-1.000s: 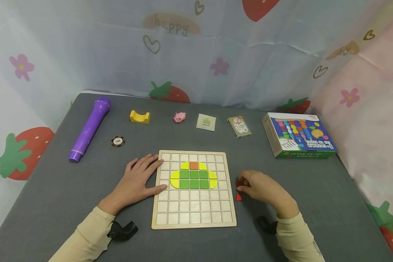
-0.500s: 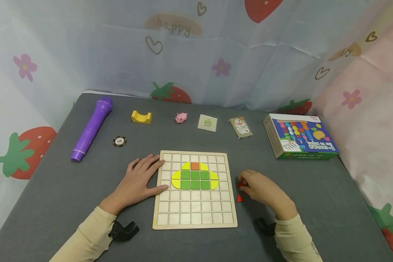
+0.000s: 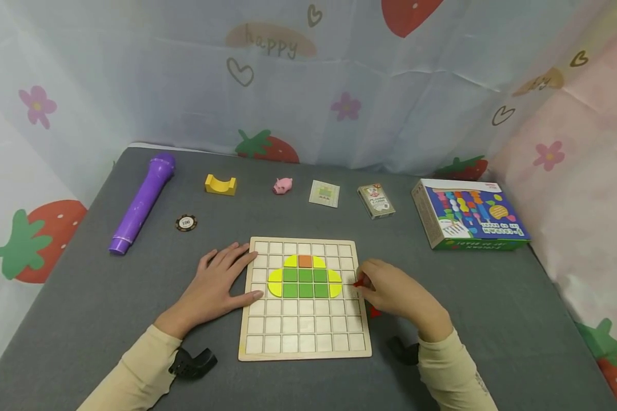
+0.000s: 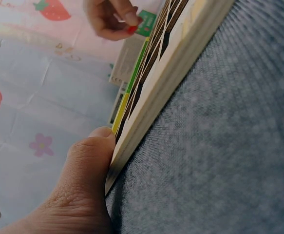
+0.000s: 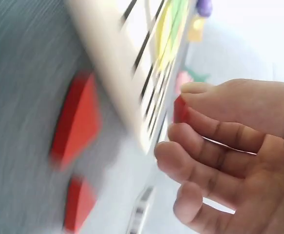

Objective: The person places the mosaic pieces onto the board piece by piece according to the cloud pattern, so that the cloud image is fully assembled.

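Observation:
A wooden grid board (image 3: 306, 325) lies on the table, with green square tiles (image 3: 305, 290), yellow rounded tiles (image 3: 275, 289) and one orange square tile (image 3: 305, 261) set in its cells. My left hand (image 3: 217, 283) rests at the board's left edge, fingers spread, the thumb on the rim. Between thumb and forefinger, my right hand (image 3: 397, 292) pinches a small red tile (image 5: 180, 110) over the board's right edge; fingers partly cover this tile. Two red triangular tiles (image 5: 78, 119) lie on the table by that edge in the right wrist view.
Along the back stand a purple microphone (image 3: 143, 202), a yellow block (image 3: 220, 185), a pink pig figure (image 3: 283, 185), a pattern card (image 3: 324, 193), a playing-card box (image 3: 376, 200) and a colourful game box (image 3: 470, 214). A poker chip (image 3: 186, 222) lies left of the board.
My right hand has picked up a red tile from the table and moved left with it, over the board's right edge. My left hand has stayed in place.

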Tool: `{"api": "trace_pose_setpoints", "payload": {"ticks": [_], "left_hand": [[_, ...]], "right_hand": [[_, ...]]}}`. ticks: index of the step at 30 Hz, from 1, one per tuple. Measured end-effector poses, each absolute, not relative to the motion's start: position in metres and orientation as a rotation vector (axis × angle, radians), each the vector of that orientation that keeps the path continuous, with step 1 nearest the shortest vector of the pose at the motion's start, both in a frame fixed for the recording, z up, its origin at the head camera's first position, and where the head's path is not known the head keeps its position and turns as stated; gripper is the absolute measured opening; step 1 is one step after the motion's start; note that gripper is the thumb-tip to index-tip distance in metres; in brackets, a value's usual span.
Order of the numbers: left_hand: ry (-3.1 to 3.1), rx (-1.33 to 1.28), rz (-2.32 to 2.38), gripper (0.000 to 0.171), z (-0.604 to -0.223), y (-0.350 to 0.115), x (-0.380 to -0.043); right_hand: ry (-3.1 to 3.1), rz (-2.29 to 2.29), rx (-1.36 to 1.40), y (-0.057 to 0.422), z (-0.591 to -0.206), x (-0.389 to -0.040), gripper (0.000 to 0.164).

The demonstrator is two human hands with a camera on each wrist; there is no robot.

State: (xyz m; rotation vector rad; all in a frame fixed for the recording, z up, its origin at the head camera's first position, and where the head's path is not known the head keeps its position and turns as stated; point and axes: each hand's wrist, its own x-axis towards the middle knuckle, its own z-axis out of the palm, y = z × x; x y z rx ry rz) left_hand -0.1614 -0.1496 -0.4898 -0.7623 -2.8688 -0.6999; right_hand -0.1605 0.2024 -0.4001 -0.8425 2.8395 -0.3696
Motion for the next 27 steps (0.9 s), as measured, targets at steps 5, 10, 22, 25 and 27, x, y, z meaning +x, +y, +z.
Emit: {"api": "trace_pose_setpoints", "payload": {"ticks": [5, 10, 22, 25, 27], "left_hand": [[-2.863, -0.764, -0.701, 0.08, -0.489, -0.15, -0.161], [-2.865, -0.762, -0.693, 0.08, -0.488, -0.15, -0.161], [-2.866, -0.763, -0.681, 0.08, -0.49, -0.15, -0.162], [-2.87, -0.762, -0.682, 0.08, -0.491, -0.15, -0.162], [-2.871, -0.76, -0.687, 0.08, -0.49, -0.15, -0.161]], "right_hand": [[2.775, -0.404, -1.023, 0.168, -0.401, -0.154, 0.013], [2.668, -0.358, -1.196, 0.135, -0.402, -0.148, 0.011], [2.633, -0.161, -1.175, 0.102, -0.408, -0.146, 0.011], [2.654, -0.113, -1.151, 0.101, -0.411, -0.145, 0.012], [2.672, -0.098, -1.144, 0.101, -0.411, -0.144, 0.013]]}}
